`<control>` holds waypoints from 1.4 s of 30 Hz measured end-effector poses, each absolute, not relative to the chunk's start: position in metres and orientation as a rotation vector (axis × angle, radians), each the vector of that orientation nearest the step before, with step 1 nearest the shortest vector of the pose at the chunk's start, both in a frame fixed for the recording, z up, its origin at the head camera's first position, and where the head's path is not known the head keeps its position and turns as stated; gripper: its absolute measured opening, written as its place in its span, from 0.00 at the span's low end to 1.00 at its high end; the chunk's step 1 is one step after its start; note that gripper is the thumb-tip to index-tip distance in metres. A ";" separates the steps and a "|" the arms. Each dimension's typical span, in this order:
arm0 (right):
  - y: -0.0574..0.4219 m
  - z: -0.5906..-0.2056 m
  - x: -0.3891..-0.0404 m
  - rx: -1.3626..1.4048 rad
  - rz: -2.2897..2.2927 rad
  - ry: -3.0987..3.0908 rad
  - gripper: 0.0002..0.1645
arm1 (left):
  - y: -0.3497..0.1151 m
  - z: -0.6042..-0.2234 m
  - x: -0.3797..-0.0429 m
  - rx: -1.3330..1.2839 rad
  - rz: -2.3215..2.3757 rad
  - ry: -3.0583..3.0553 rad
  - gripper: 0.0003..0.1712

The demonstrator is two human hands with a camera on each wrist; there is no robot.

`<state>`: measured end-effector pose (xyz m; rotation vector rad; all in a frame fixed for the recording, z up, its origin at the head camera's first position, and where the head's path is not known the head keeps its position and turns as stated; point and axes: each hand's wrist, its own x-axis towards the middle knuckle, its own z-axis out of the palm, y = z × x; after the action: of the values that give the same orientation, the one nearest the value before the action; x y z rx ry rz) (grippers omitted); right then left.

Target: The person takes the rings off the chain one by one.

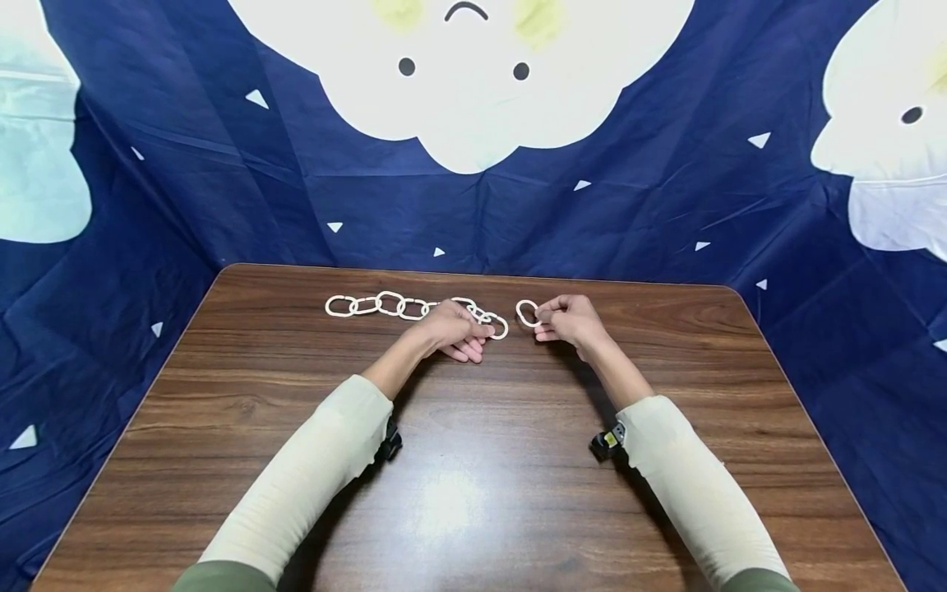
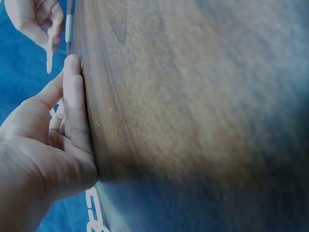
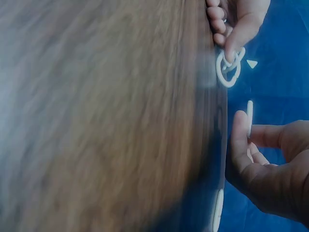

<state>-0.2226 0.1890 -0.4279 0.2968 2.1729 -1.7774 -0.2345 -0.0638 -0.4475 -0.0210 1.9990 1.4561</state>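
Currently, the left hand pinches a white chain near one end, its thumb and a finger closed on a link while the other fingers extend beneath. The chain's end link sticks out just past the fingertips, on the side facing the other hand. Behind the left hand and off to its left, the rest of the chain trails in a wavy row of joined oval links, partly hidden by the hand itself.

The right hand pinches a single loose link between thumb and finger. This link is held on the right hand's left side, near the end link but apart from it; from the right wrist it appears edge-on, upright above the fingertips.

Below both hands spreads a brown wood-grained surface. Toward the person from the hands are pale sleeves, with a small black device at each wrist. Beyond the hands hangs a dark blue cloth with white triangles and cloud shapes.
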 end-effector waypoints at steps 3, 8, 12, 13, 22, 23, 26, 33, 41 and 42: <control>0.196 -0.428 -0.220 0.299 -1.755 2.171 0.15 | -0.065 -0.447 -0.234 -0.035 1.466 1.991 0.17; 0.207 -0.430 -0.216 0.300 -1.717 2.166 0.17 | -0.066 -0.446 -0.233 -0.053 1.484 1.972 0.17; 0.214 -0.433 -0.214 0.290 -1.695 2.158 0.17 | -0.065 -0.446 -0.233 -0.068 1.499 1.964 0.17; 0.216 -0.433 -0.213 0.286 -1.690 2.159 0.17 | -0.065 -0.446 -0.232 -0.070 1.501 1.962 0.18; 0.231 -0.435 -0.210 0.264 -1.662 2.190 0.17 | -0.065 -0.442 -0.230 -0.064 1.498 1.957 0.13; 0.232 -0.435 -0.210 0.266 -1.663 2.192 0.17 | -0.066 -0.442 -0.230 -0.063 1.500 1.956 0.12; 0.237 -0.435 -0.210 0.276 -1.660 2.200 0.16 | -0.066 -0.441 -0.230 -0.058 1.506 1.955 0.10; 0.249 -0.435 -0.210 0.290 -1.621 2.251 0.16 | -0.069 -0.438 -0.229 -0.031 1.533 1.986 0.13; 0.263 -0.432 -0.207 0.288 -1.573 2.353 0.13 | -0.075 -0.437 -0.230 0.005 1.590 2.006 0.11; 0.264 -0.431 -0.207 0.293 -1.562 2.367 0.13 | -0.076 -0.437 -0.230 0.010 1.600 2.006 0.11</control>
<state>-0.2069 0.2642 -0.4312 0.2927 2.3669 -1.5620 -0.2302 -0.0758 -0.4367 0.0100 2.0064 1.6004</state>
